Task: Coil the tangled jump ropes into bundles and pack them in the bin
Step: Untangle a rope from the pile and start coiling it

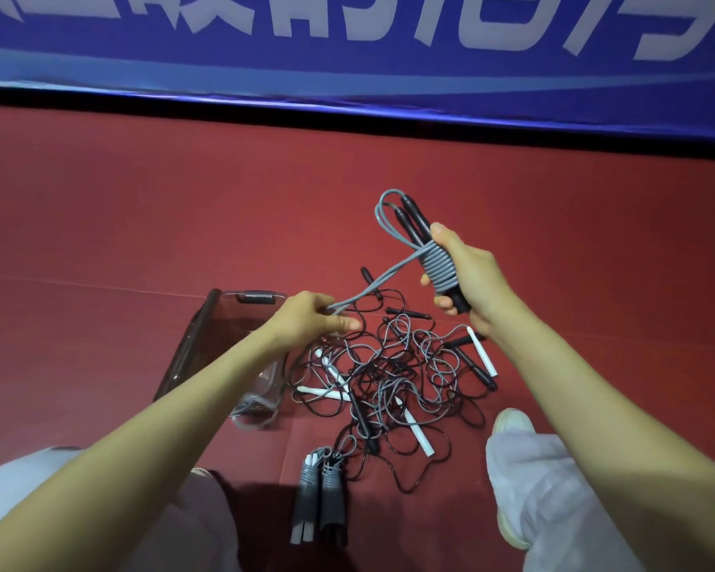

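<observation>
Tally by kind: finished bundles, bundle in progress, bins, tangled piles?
Finished grey-wrapped jump rope bundles: 2
Part-wound grey rope bundle with black handles, in right hand: 1
Clear plastic bin: 1
Tangled pile of loose black and grey ropes: 1
Total: 5

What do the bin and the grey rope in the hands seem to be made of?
The bin looks like clear, glossy hard plastic: the red floor shows through its walls. The grey rope is probably matte plastic or rubber cord: it bends into even coils round the black handles in the right hand.
</observation>
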Demonstrator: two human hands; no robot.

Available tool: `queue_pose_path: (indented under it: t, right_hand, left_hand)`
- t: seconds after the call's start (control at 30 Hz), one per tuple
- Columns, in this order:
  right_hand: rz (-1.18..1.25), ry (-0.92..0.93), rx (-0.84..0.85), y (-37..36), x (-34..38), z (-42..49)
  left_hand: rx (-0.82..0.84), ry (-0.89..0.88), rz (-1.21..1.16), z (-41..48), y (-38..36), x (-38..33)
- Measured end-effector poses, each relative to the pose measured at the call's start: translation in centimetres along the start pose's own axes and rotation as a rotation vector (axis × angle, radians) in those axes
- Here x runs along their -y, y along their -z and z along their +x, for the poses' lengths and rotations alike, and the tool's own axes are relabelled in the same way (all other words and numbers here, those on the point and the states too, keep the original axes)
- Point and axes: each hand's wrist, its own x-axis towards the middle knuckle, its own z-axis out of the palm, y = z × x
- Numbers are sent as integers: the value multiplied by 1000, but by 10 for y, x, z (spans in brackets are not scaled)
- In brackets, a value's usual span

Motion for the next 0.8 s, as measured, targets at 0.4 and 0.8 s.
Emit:
queue_pose_path:
  t: [0.4,0.8]
  right_hand:
    - [-54,-115,-99,24,-23,44]
    - [-26,-240,-116,27,-51,69]
  left_hand:
    - [151,159,-208,-12,-4,5]
    - [-3,95,7,-20,-8,30]
